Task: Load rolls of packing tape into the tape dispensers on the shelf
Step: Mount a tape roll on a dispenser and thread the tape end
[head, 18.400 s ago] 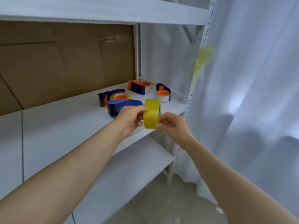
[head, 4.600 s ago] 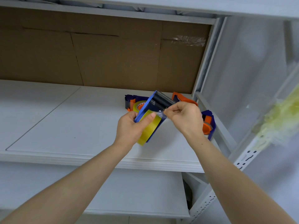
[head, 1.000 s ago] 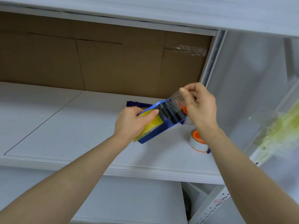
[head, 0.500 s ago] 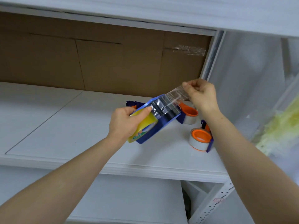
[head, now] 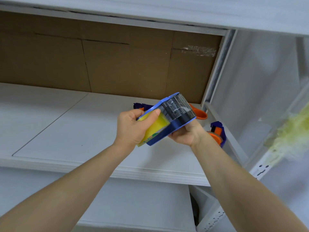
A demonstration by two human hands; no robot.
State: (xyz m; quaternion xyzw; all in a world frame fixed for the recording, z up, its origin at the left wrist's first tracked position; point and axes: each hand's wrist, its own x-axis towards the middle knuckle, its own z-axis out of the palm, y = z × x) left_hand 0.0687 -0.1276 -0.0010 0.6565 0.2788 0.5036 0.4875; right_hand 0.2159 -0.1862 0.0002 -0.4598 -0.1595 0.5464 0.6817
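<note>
Head view, dispenser [head: 175, 125] (roll [head: 158, 122] inside) between left grip [head: 132, 128], right grip [head: 187, 133]

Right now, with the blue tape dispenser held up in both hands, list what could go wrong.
1. The clear tape strip is draped over the front of the blue plastic tape dispenser; it may wrinkle or stick where it should not.
2. The right hand grips just under that front end; if a cutter sits there, fingers could be nicked.
3. The left hand presses its thumb on the yellow tape roll; if the thumb eases, the roll might slip out.
</note>
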